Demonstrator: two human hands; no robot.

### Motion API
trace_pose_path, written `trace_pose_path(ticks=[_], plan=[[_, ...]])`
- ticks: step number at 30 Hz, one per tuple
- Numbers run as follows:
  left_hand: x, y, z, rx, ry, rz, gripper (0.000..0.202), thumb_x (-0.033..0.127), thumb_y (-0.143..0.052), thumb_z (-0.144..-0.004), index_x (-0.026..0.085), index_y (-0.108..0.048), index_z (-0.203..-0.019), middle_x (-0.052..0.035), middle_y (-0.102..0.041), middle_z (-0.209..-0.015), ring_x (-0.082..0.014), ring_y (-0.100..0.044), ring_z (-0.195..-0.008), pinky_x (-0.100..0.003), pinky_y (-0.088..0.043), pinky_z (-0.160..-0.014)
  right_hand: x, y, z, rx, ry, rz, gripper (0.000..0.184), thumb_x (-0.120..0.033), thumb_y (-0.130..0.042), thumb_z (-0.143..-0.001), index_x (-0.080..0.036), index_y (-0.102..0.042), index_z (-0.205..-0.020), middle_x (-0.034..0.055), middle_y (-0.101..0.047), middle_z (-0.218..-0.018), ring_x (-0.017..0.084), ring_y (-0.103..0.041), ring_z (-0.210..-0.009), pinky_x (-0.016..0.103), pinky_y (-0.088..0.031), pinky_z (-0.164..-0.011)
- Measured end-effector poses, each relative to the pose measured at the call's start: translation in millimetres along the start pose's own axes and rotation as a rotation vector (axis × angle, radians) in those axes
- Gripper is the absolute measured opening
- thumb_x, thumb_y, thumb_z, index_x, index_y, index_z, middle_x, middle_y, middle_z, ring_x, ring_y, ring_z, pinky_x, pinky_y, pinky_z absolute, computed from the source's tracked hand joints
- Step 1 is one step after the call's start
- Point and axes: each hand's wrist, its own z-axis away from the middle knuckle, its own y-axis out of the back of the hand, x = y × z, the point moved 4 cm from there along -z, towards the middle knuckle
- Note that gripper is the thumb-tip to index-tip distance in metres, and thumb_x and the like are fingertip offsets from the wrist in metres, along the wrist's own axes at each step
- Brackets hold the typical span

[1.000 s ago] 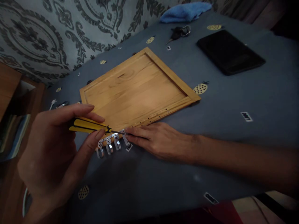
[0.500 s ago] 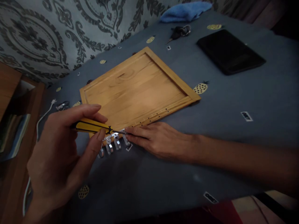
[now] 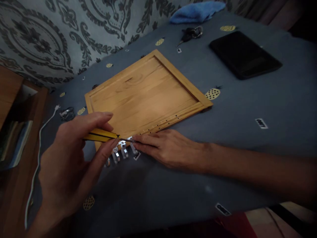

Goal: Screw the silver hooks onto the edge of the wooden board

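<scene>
Keys point(image 3: 189, 34), tablet point(image 3: 244, 54), cloth point(image 3: 198, 12) around board point(image 3: 146, 89), left hand point(image 3: 66, 162) holding screwdriver point(image 3: 102, 134), right hand point(image 3: 170, 150), hold unclear

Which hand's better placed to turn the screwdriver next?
Left, probably: the left hand holds the yellow screwdriver by its handle, shaft pointing at a metal hook. The right hand is at the tip.

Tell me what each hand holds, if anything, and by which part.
The left hand holds a screwdriver by its yellow-and-black handle. The right hand is at the rightmost metal hook; any hold there can't be told.
</scene>
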Motion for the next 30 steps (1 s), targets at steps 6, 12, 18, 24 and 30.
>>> trace_pose_path(ticks=[6, 12, 18, 24, 30], plan=[[2.8, 2.4, -0.8, -0.083, 0.001, 0.019, 0.050, 0.022, -0.069, -0.085, 0.039, -0.057, -0.131, 0.0004, -0.071, -0.105, -0.0263, -0.071, -0.097, -0.045, -0.059, -0.081, -0.4, 0.5, -0.1, -0.010, 0.001, 0.006, 0.040, -0.011, -0.045, -0.100, -0.012, -0.058, -0.138, 0.0151, -0.059, -0.143, 0.025, -0.070, -0.103, 0.040, -0.061, -0.080], [4.7, 2.7, -0.6, -0.080, -0.021, 0.022, 0.051, 0.020, -0.068, -0.084, 0.038, -0.058, -0.130, 0.0018, -0.070, -0.104, -0.0229, -0.071, -0.092, -0.042, -0.059, -0.081, 0.1, 2.4, 0.5, -0.001, 0.011, -0.010, 0.041, -0.009, -0.047, -0.097, -0.010, -0.058, -0.137, 0.0149, -0.060, -0.142, 0.027, -0.070, -0.103, 0.040, -0.061, -0.077], [6.1, 0.7, -0.5, -0.082, -0.073, 0.017, 0.052, 0.018, -0.067, -0.086, 0.037, -0.056, -0.133, 0.0027, -0.070, -0.105, -0.0212, -0.071, -0.094, -0.039, -0.059, -0.079, 0.4, 1.2, 0.8, 0.031, 0.028, 0.007, 0.040, -0.010, -0.047, -0.098, -0.010, -0.059, -0.136, 0.0147, -0.060, -0.141, 0.025, -0.070, -0.103, 0.039, -0.061, -0.075], [0.8, -2.0, 0.7, -0.062, -0.080, 0.038, 0.047, 0.025, -0.074, -0.083, 0.033, -0.061, -0.127, 0.0043, -0.069, -0.104, -0.0177, -0.068, -0.095, -0.034, -0.055, -0.083, 0.3, -1.7, -0.2, 0.012, 0.030, -0.001, 0.038, -0.011, -0.046, -0.099, -0.010, -0.058, -0.135, 0.0149, -0.063, -0.137, 0.025, -0.069, -0.104, 0.039, -0.060, -0.076], [-4.2, 1.0, -1.4, -0.066, -0.044, 0.002, 0.047, 0.027, -0.071, -0.086, 0.037, -0.058, -0.131, 0.0025, -0.069, -0.103, -0.0224, -0.070, -0.095, -0.037, -0.056, -0.069, 0.3, -0.3, 0.7, 0.004, 0.005, -0.007, 0.040, -0.010, -0.046, -0.099, -0.011, -0.058, -0.137, 0.0136, -0.059, -0.142, 0.026, -0.069, -0.104, 0.039, -0.061, -0.079]])
